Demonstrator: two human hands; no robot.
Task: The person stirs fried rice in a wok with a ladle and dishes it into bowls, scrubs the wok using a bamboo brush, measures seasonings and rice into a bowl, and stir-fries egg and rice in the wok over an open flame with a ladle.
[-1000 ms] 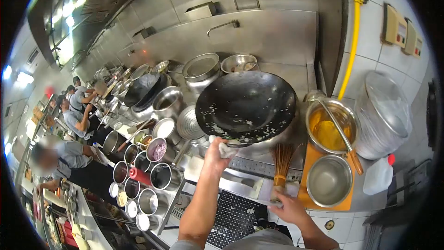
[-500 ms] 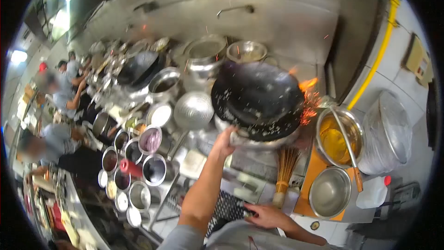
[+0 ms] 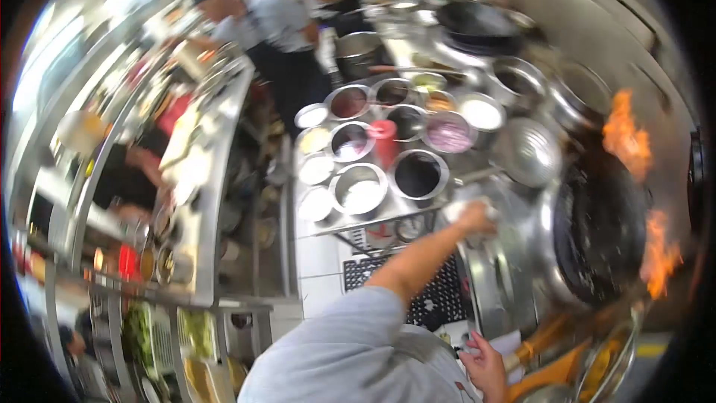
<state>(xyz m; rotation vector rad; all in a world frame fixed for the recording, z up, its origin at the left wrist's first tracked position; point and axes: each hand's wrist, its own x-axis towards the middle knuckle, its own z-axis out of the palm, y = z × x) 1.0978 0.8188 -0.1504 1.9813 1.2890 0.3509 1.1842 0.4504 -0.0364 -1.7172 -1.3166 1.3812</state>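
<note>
A black wok (image 3: 600, 224) sits on the burner at the right, with orange flames (image 3: 626, 138) rising at its far side. My left hand (image 3: 476, 220) is to the left of the wok, apart from it, with its fingers closed on a white cloth (image 3: 456, 210). Low in the view, my right hand (image 3: 485, 362) is near my body with its fingers apart and nothing in it. The bamboo brush (image 3: 537, 339) lies just right of that hand, blurred.
Metal pots with a red bottle (image 3: 384, 142) among them stand on the steel stand. A perforated ladle (image 3: 526, 153) is beside them. A co-worker (image 3: 276, 26) stands beyond, near a long counter (image 3: 224, 172). A metal bowl with yellow liquid (image 3: 608, 362) is at the lower right.
The view has swung left. My left hand has let go of the wok's rim and moved left with the cloth. The wok is down on the burner, and the flames are larger.
</note>
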